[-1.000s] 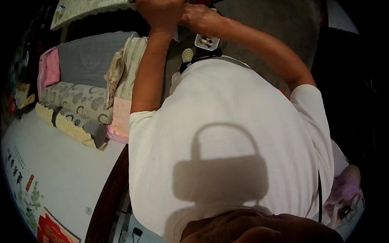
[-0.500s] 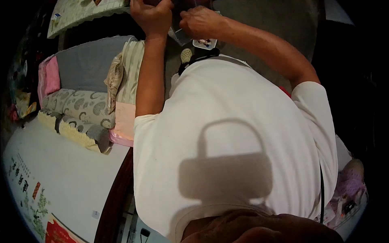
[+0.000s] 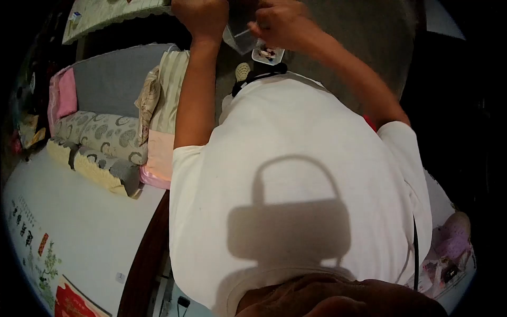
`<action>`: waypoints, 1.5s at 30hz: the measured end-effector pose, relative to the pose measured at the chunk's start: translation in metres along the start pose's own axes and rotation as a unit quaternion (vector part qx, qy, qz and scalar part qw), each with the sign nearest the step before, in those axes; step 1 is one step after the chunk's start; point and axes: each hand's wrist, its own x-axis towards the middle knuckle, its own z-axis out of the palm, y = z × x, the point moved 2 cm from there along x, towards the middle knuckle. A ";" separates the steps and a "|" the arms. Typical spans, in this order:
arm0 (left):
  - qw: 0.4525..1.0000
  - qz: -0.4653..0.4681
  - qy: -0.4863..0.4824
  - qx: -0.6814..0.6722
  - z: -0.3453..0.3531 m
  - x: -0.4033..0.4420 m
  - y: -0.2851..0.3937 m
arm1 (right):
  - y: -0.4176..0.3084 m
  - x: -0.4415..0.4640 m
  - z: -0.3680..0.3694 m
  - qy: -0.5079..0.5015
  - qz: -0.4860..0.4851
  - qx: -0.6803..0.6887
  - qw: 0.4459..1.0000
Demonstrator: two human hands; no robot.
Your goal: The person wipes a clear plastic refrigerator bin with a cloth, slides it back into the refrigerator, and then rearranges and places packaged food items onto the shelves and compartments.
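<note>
My left hand (image 3: 203, 18) is at the top edge, back of the hand toward me; its fingers are cut off by the frame, so what they hold is hidden. To the right, my right hand (image 3: 282, 24) is slightly blurred, with curled fingers and fingertips pressed together. Anything between them is too small to name. Below its fingertips stands a clear plastic box (image 3: 240, 42). Nearest under that hand is a white tray (image 3: 269, 62) with several small dark and pale pieces (image 3: 268, 54) in it.
At left are a grey sofa (image 3: 105, 84) with patterned cushions (image 3: 113, 137) and a table with a pale cloth (image 3: 116, 18). A shoe (image 3: 242, 71) shows below the box. Plastic bags (image 3: 449, 253) lie at lower right. My white shirt (image 3: 296, 127) fills the middle.
My right hand has moved right, away from my left hand, uncovering more of the clear box. The left hand has shifted slightly up.
</note>
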 end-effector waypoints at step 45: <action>0.787 -0.443 0.029 -0.430 0.060 -0.005 0.049 | 0.023 0.013 0.031 0.327 0.075 -0.087 0.938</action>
